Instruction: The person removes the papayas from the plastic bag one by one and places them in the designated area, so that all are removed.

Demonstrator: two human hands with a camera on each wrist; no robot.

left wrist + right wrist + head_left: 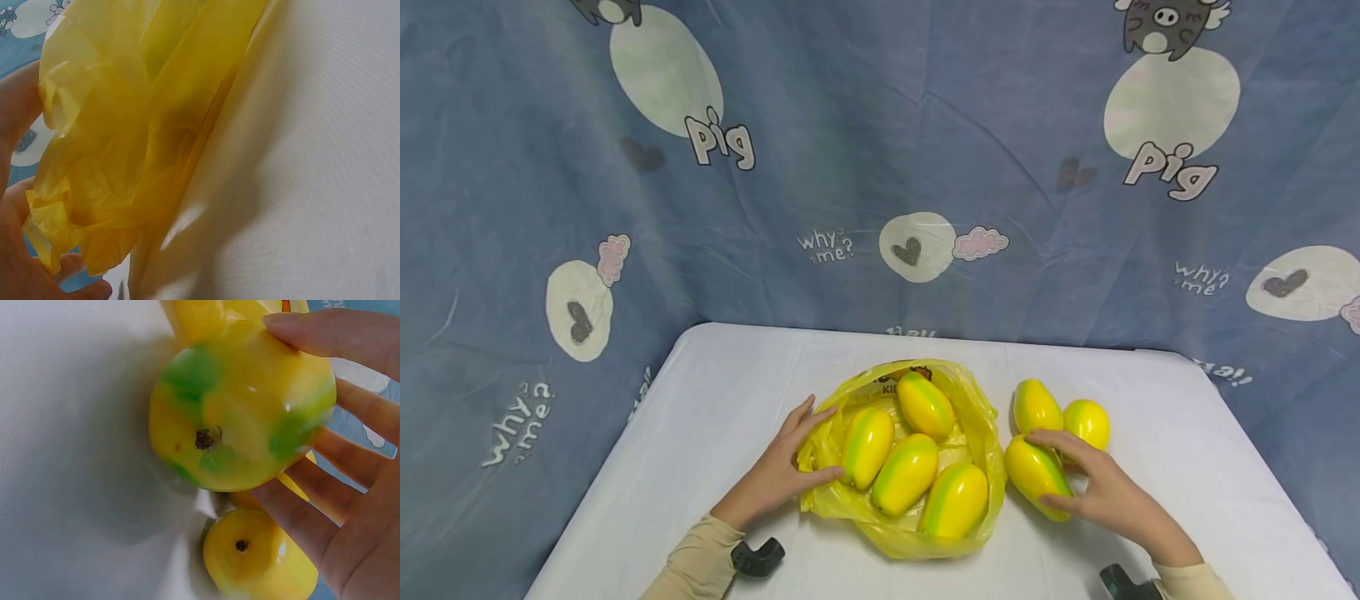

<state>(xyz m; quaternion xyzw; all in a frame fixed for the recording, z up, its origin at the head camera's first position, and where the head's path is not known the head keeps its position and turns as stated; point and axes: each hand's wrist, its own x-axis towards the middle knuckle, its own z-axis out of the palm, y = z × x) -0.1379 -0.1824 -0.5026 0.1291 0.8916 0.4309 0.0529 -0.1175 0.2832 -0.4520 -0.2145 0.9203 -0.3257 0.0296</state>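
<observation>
Gripping the front mango (1030, 471) just right of the yellow bag (910, 543), head view, is the right hand (1097, 483), with the left hand (786, 462) spread at the bag's side. Left wrist: crumpled bag, calling for light bracing. Right wrist: thumb and fingers straddle the mango; such gloss likely wants even pressure.

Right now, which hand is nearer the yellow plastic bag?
Left: your left hand touches the bag at its left edge; your right hand is beyond its right side, gripping a yellow fruit.

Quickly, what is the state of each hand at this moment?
Left hand: open, touching the yellow bag.
Right hand: holding a yellow fruit between thumb and fingers.
</observation>
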